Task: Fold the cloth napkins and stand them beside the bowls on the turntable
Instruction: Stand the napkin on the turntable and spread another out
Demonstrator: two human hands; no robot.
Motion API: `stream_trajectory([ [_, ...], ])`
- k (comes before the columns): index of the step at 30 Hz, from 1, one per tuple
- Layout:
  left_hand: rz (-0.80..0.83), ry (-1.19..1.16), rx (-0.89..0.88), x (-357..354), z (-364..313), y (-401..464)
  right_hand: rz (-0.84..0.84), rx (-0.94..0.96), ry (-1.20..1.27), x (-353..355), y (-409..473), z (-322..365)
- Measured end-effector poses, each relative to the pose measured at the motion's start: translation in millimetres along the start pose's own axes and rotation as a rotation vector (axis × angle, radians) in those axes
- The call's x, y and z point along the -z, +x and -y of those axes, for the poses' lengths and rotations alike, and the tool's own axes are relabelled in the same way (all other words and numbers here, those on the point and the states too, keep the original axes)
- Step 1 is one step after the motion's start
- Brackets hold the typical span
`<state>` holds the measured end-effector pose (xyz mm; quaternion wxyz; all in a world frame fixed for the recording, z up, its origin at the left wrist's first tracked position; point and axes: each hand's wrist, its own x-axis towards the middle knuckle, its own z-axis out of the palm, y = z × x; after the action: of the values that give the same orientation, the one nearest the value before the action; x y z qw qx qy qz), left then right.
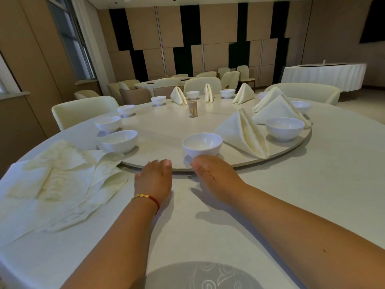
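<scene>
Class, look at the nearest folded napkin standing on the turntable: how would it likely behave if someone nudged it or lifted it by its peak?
The napkin is soft cloth held up only by its folds, so a nudge would probably topple or slump it. Lifted by the peak, it would likely go floppy and unfold, like the loose napkins lying limp on the table. It looks light, so it may slide on the smooth turntable.

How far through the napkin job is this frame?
Roughly halfway. Six folded napkins already stand beside bowls along the turntable's far and right side. Both hands, left hand and right hand, rest at the turntable's near rim holding nothing. The nearest bowl and the bowls on the left have no napkin to their left, and unfolded napkins lie heaped on the tablecloth.
</scene>
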<state>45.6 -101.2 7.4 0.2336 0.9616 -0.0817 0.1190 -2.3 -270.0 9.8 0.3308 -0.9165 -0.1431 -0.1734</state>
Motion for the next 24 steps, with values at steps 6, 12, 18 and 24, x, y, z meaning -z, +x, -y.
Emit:
stream_trajectory([
  [6, 0.289, 0.347, -0.07, -5, -1, -4, 0.213, -0.021, -0.097, -15, 0, -2],
  [12, 0.305, 0.402, -0.114, -6, -7, -10, 0.289, -0.101, -0.29, -12, -1, -7],
  [18, 0.258, 0.165, -0.076, -4, 5, -14, 0.36, -0.09, -0.464, -17, 2, -14],
  [24, -0.107, 0.003, 0.142, 36, 65, -19, 0.351, -0.078, -0.52, -16, -1, -18],
])
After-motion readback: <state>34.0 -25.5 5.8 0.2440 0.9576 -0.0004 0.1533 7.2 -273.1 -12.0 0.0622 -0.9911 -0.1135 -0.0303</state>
